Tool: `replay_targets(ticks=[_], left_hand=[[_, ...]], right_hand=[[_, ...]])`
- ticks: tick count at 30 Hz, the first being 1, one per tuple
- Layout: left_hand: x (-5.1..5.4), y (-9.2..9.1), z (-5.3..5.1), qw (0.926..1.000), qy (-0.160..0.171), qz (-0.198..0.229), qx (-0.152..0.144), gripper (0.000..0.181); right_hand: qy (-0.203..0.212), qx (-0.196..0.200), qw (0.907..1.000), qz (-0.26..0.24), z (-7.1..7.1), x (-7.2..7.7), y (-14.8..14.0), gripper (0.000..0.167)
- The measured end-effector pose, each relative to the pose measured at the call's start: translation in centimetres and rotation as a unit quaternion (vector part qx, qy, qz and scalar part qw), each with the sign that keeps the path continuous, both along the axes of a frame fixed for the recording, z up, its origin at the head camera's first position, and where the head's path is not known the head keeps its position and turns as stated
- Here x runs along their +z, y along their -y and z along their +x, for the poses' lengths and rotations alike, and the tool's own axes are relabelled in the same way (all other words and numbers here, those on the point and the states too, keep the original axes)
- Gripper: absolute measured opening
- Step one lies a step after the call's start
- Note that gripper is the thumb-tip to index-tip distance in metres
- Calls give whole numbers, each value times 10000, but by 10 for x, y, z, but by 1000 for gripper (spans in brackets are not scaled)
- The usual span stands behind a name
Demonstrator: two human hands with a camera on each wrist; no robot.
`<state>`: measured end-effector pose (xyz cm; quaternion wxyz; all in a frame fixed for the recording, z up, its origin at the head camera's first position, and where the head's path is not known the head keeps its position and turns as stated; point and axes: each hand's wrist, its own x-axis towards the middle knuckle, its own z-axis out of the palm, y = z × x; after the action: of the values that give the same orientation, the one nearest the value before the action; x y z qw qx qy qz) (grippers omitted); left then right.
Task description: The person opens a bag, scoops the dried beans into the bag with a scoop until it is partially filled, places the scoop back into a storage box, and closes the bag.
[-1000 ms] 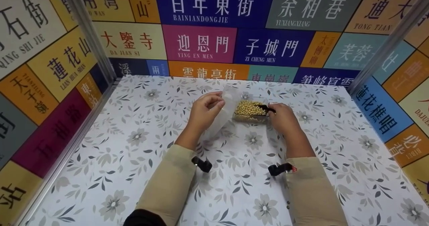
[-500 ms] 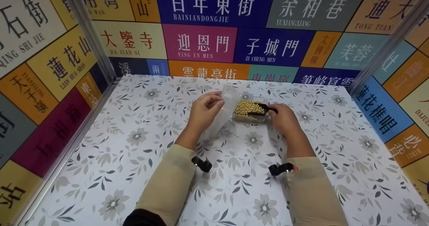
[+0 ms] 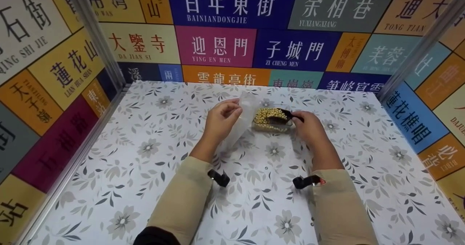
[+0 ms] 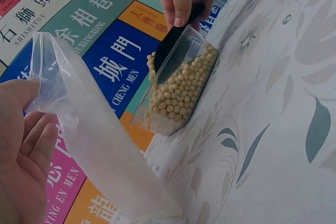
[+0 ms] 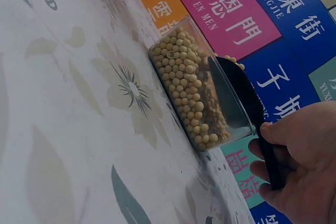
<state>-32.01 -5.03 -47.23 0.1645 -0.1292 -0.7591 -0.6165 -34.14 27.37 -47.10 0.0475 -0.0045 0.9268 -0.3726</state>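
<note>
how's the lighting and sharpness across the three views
Head view brightest, the beans small and soft-edged; left wrist view dimmer, with pale glints on the plastic bag; right wrist view also dim, beans crisper, the tabletop shaded beside the clear box.

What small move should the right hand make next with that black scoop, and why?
Probably the right hand should lift the black scoop, keeping it level: it sits among the soybeans in the clear plastic container, with some showing at its edge, and the left hand pinches a plastic bag close by.
</note>
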Motion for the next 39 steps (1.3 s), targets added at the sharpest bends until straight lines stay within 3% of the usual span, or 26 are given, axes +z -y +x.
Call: replay_targets(ticks=[7,19,24,39], left_hand=[[0,0,-1,9998,-40,-170,132,12],[0,-1,-1,10000,-34,54,52,11],[0,-2,-2,9998,-76,204,-18,10],[3,-1,1,9997,-86,241,-65,10]], right_hand=[[-134,-107,9995,-269,0,2,-1,43],[-120,-308,9948,-961,4,9,5,43],[-298,-368,9925,-1124,6,14,8,42],[-627,-339,9902,-1205,26,51,24,45]])
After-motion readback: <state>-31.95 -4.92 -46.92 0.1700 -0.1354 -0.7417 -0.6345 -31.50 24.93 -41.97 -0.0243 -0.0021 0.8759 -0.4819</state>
